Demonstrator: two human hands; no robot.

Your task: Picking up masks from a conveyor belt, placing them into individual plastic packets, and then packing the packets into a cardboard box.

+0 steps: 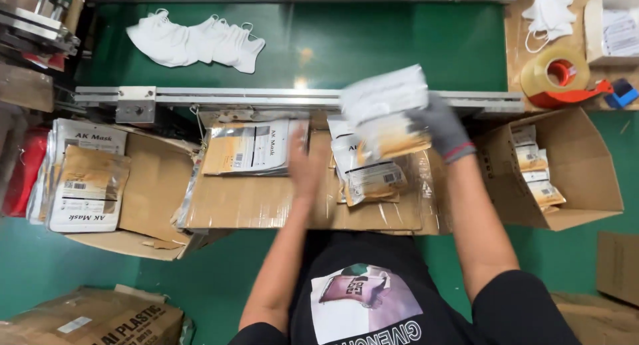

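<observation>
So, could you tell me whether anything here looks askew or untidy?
Yes: the packets under the gloved right hand lie in a skewed pile on the cardboard, overlapping at different angles, unlike the squarer stack beside them.

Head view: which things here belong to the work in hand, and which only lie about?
In use:
- mask packets in gloved right hand
- packet stack near bare left hand
- white masks

Lying about:
- tape roll
- red object
</observation>
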